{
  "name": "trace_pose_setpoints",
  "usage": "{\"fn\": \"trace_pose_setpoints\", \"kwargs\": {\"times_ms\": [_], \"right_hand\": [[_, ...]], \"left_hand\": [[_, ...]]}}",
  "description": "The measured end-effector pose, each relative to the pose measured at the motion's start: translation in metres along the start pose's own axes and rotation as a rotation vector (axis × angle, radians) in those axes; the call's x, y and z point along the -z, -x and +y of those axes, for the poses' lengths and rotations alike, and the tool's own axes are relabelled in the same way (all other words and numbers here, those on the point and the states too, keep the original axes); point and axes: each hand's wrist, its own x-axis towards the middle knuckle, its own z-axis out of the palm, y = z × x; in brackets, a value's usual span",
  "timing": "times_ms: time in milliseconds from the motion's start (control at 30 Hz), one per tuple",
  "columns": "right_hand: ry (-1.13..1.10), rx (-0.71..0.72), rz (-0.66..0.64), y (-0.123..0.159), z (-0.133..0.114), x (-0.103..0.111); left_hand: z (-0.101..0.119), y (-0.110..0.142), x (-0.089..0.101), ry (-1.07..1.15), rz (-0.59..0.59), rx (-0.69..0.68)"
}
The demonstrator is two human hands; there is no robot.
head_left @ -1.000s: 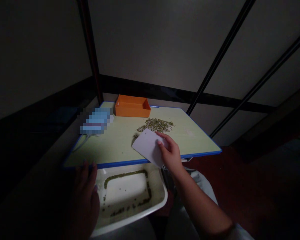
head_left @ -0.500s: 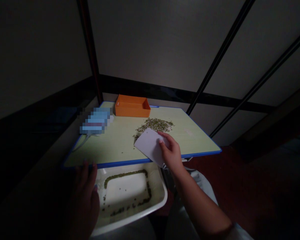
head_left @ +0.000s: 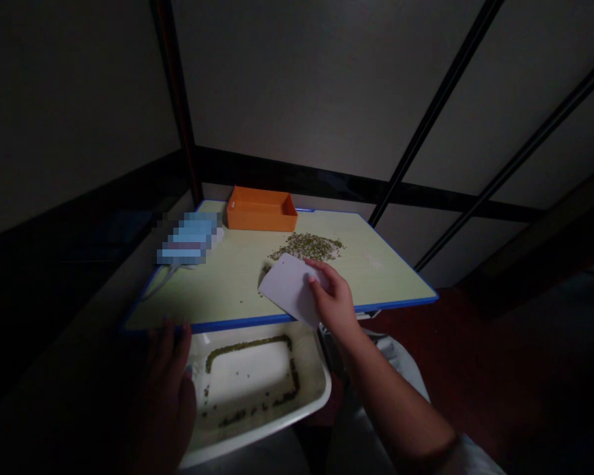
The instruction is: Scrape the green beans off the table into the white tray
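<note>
Our right hand [head_left: 334, 300] is pinching a white scraper [head_left: 288, 285] mid-frame; our left hand [head_left: 171, 379] is lying at the white basin [head_left: 325, 389], grip unclear. Green seeds [head_left: 257, 343] are already lining that basin, lower centre; a loose pile [head_left: 314, 246] is remaining on the counter [head_left: 396, 280].

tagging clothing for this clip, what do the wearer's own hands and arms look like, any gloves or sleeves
The right hand is ungloved, with no ring or watch visible. Its forearm is bare up to a pale greyish sleeve at the bottom edge. The left hand also looks ungloved; its wrist and any sleeve are lost in shadow.
</note>
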Motion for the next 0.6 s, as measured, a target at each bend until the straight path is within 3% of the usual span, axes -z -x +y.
{"fn": "trace_pose_setpoints", "kwargs": {"times_ms": [433,600], "right_hand": [[-0.043,0.073,-0.087,-0.019,0.005,-0.007],[-0.083,0.072,-0.157,-0.031,0.003,-0.013]], "left_hand": [[0.001,0.001,0.001,0.05,0.008,0.027],[0.005,-0.002,0.006,0.094,-0.096,0.135]]}}
